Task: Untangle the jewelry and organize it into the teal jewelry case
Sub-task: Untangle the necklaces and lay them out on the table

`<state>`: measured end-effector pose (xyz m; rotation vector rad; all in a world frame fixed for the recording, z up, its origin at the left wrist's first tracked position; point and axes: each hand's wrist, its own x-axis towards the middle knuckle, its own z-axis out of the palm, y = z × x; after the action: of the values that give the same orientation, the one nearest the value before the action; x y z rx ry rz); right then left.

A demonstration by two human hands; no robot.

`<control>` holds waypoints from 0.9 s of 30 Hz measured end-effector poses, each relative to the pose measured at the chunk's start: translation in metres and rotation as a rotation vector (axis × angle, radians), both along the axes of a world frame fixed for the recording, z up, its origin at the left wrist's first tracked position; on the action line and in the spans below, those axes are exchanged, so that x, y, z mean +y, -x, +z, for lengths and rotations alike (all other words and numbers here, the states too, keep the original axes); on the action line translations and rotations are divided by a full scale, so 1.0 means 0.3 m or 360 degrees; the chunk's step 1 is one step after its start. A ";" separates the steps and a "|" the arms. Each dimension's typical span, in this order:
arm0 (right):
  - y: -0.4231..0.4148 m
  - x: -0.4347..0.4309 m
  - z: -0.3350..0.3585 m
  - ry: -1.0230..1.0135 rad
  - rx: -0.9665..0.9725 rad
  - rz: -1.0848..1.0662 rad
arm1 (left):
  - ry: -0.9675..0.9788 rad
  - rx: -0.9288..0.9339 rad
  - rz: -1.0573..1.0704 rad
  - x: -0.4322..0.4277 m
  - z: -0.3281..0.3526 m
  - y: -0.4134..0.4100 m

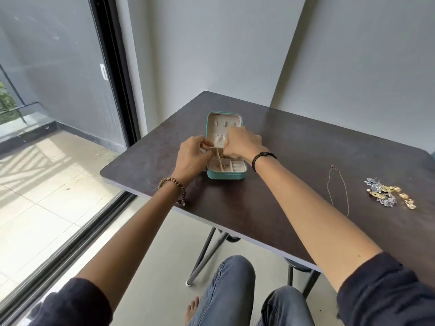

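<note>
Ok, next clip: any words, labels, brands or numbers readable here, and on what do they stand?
No readable text in this frame.
Teal jewelry case with cream lining: no logo or label shows.
Small white plate on the glass sliding door: too small to tell if it carries writing.
Silver and gold jewelry pile and thin chain necklace on the dark brown table: no tags visible.

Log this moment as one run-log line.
left hand, right hand: pinch small piece over open teal case | necklace, earring pile: loose on table
</note>
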<state>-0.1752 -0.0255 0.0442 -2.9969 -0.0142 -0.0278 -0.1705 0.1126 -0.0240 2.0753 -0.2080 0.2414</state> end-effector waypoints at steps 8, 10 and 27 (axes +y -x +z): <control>0.031 -0.078 -0.044 -0.0479 -0.0133 0.0043 | -0.0075 -0.0016 0.0019 0.003 0.030 0.012; 0.040 -0.101 -0.024 -0.0652 -0.0171 0.0080 | -0.0049 -0.0099 0.0035 -0.001 0.050 0.017; 0.226 -0.196 0.191 -0.2067 -0.0139 0.0119 | 0.0724 0.0334 -0.0666 -0.079 0.273 0.152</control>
<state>-0.2431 -0.0842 0.1015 -1.6940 -0.0812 -0.1088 -0.2162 0.0888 0.0579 1.5491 -0.4112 -0.1718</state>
